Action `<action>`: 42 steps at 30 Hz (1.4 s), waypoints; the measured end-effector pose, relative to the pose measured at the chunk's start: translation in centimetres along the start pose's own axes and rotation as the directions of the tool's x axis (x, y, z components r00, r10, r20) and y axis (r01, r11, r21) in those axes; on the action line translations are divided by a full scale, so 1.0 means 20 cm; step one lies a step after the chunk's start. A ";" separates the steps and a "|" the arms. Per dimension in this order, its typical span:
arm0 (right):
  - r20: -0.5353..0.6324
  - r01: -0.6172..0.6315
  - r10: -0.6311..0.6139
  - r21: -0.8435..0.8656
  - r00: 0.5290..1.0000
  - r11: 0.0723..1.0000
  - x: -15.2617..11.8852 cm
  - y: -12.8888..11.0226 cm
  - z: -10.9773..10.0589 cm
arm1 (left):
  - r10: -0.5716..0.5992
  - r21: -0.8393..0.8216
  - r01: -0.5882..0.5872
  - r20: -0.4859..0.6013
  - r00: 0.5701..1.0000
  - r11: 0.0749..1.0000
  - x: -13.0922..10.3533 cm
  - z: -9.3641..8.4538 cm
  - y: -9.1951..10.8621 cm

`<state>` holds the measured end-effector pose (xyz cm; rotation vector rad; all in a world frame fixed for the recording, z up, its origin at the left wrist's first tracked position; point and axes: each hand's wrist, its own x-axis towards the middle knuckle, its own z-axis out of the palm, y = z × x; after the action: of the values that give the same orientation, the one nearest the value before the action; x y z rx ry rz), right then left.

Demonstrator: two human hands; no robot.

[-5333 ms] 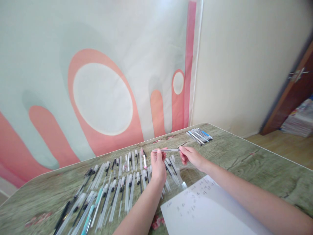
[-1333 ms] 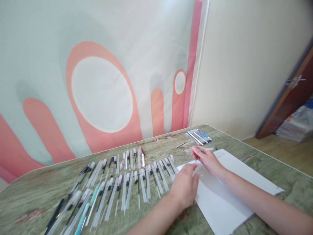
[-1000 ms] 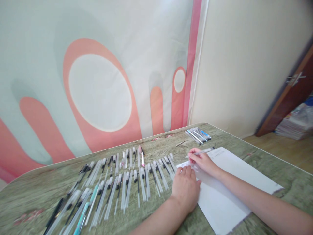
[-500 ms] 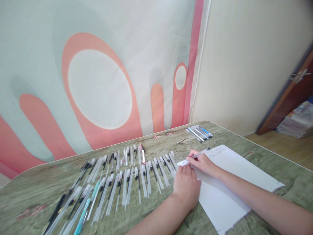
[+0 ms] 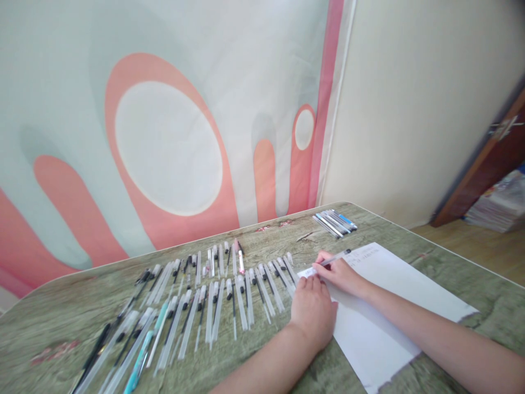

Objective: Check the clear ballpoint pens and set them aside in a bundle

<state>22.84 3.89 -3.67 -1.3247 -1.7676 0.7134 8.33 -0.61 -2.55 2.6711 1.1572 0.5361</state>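
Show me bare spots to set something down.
Bare table shows between the paper and the table's right edge, between the pen bundle and the pink-and-white pen, and at the left end, beyond the loose pen parts. Crowded: middle-left, where those parts lie in rows, and around the left hand and the right hand with its pen.

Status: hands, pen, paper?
Right hand gripping pen. Left hand resting on paper. Loose pen parts left of paper, none seen on it.

Soft even brightness, slight blur
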 end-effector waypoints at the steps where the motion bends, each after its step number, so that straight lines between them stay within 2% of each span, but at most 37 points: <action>1: -0.002 0.002 -0.002 0.004 1.000 1.000 0.00 0.00 0.00 | 0.001 -0.010 -0.001 -0.011 1.000 1.000 0.00 0.00 0.00; 6: 0.008 0.004 -0.004 0.003 1.000 1.000 0.00 0.02 0.00 | -0.007 -0.041 0.006 -0.020 1.000 0.999 0.00 0.00 0.00; 13: -0.020 0.013 -0.014 -0.023 1.000 1.000 0.00 0.02 0.01 | -0.009 0.038 0.007 0.052 0.999 0.999 0.01 -0.01 0.00; 20: -0.001 0.013 -0.013 -0.013 1.000 1.000 0.00 0.01 0.00 | -0.013 -0.015 0.013 0.015 1.000 1.000 0.00 0.00 0.00; 26: -0.007 0.019 -0.020 -0.041 1.000 0.999 0.01 0.02 0.00 | 0.016 0.054 -0.018 0.038 0.999 0.998 0.00 -0.01 0.00; 32: -0.007 0.024 -0.024 -0.049 1.000 0.999 0.00 0.01 0.00 | 0.010 0.033 -0.010 -0.001 1.000 0.999 0.00 -0.01 0.00; 37: -0.085 -0.064 0.060 -0.041 0.995 0.997 0.01 0.03 -0.01 | -0.003 0.086 -0.003 0.063 0.998 0.996 0.00 -0.01 0.00; 42: -0.056 -0.067 0.069 0.048 0.996 0.997 0.00 0.01 -0.02 | 0.005 0.174 -0.025 0.113 0.994 0.984 0.00 -0.02 -0.01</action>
<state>23.22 4.03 -3.64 -1.3665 -1.6573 0.7414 8.08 -0.42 -2.14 2.8178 1.2044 0.2934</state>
